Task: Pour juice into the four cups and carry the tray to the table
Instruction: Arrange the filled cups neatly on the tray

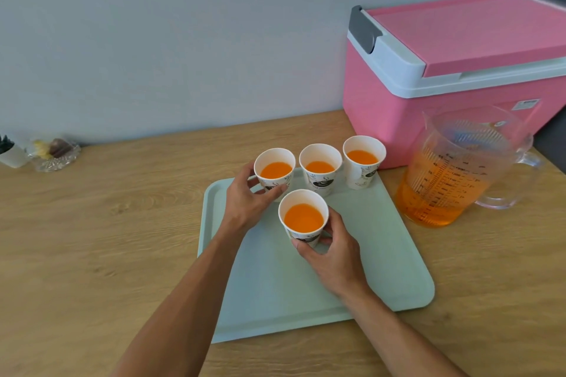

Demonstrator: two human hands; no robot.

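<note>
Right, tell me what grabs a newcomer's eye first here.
Four paper cups of bright orange juice cluster at the far end of the pale green tray, the left hand and right hand each holding one. Behind stands a big pink cooler, with a clear jug beside it.

Four cups are set on a tray [382, 254], three [320, 173] behind one [303, 217], with a pitcher [453, 174] at right, before a cooler [444, 70].
</note>
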